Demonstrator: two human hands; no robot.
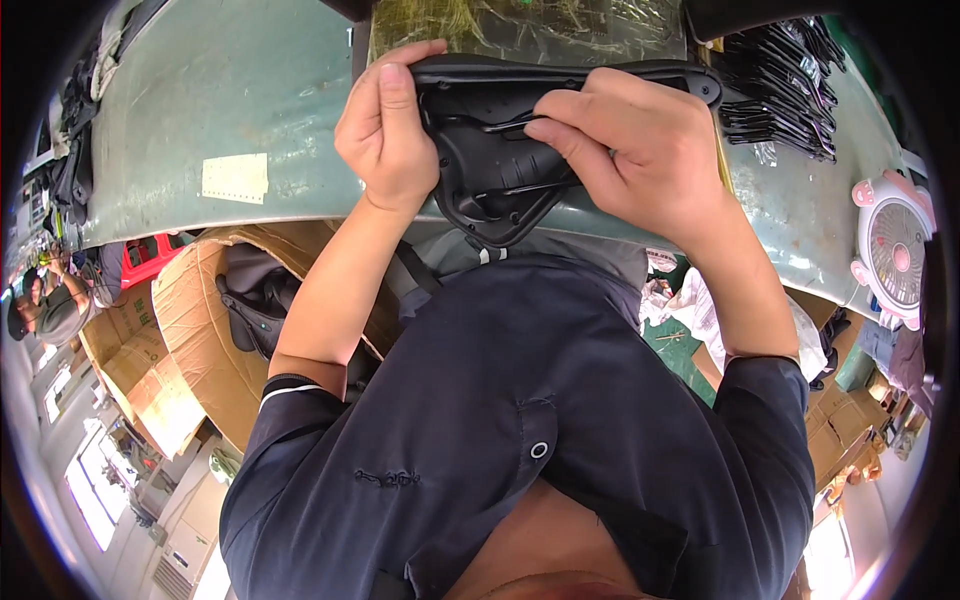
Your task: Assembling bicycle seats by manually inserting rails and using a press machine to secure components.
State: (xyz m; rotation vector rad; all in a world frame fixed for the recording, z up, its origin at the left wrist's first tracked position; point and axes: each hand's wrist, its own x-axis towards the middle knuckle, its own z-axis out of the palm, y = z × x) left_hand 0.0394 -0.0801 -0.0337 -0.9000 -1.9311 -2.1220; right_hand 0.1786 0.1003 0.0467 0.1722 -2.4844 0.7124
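A black bicycle saddle [465, 170] is held at the near edge of the table, its hollow underside facing me and its narrow nose pointing toward my body. My left hand [387, 135] is closed on the left end of its wide rear edge, thumb on the near face. Across the hollow runs a thin bent black metal rail [490, 126]. My right hand [645, 150] pinches this rail between thumb and forefinger at its right part. Whether the rail's ends sit in the saddle's sockets is hidden by the fingers.
Many similar black bent rails [780, 90] lie stacked at the right on the green table [300, 110]. Behind the saddle is a surface wrapped in clear yellowish film [530, 30]. A pink-and-white fan [895, 250] stands far right. A cardboard box [190, 330] at lower left holds black saddles [255, 300].
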